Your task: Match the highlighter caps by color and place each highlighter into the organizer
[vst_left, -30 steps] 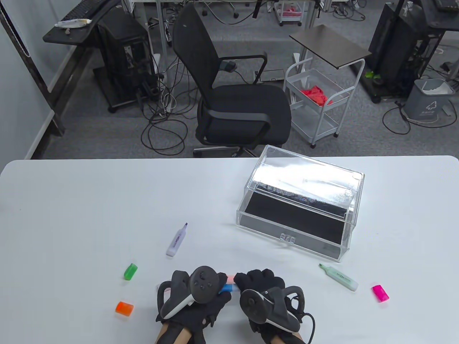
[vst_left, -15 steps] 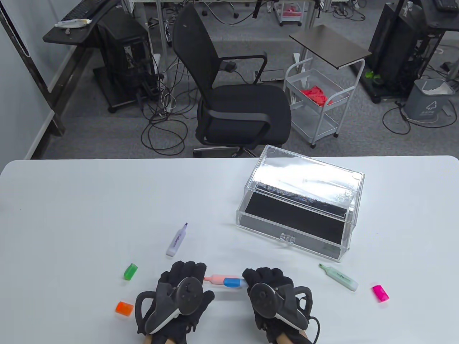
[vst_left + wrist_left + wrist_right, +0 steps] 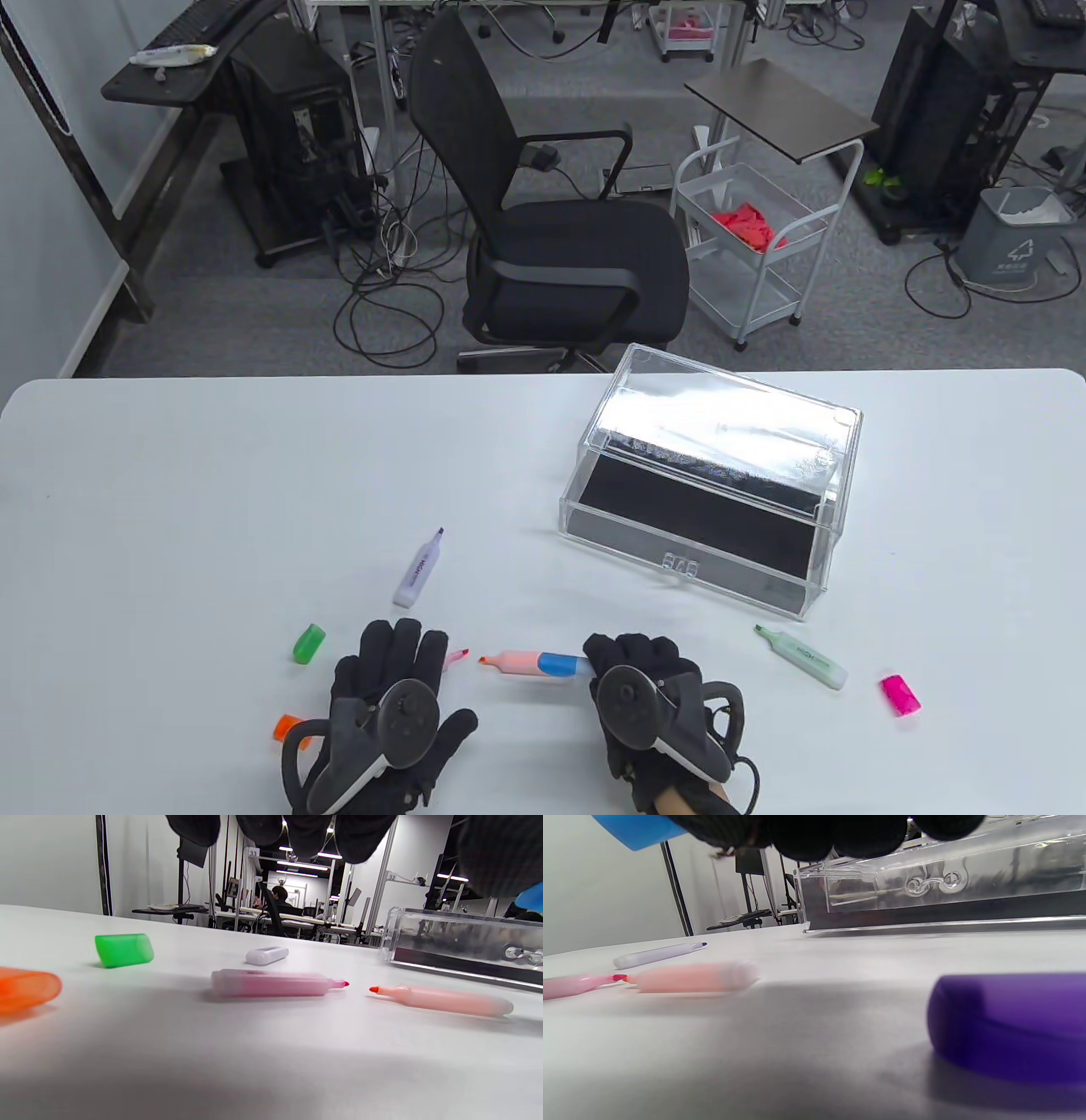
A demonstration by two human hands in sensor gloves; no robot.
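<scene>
A peach highlighter point(image 3: 516, 662) with a bare orange tip lies on the table between my hands. My right hand point(image 3: 632, 658) pinches a blue cap point(image 3: 564, 665) just above that pen's back end; the blue cap point(image 3: 638, 827) sticks out of its fingers. A purple cap point(image 3: 1009, 1027) lies under this hand. My left hand point(image 3: 394, 658) hovers flat and holds nothing. Below it lies an uncapped pink highlighter point(image 3: 271, 983), with only its tip point(image 3: 458, 655) showing from above. The clear organizer point(image 3: 713, 484) stands at the back right.
A green cap point(image 3: 309, 643) and an orange cap point(image 3: 287, 726) lie left of my left hand. A purple highlighter point(image 3: 418, 569) lies further back. A green highlighter point(image 3: 802, 655) and a pink cap point(image 3: 900, 694) lie to the right.
My left hand let go of the peach highlighter and drew back to the left, uncovering the pink highlighter's tip. The right hand stayed in place with the blue cap.
</scene>
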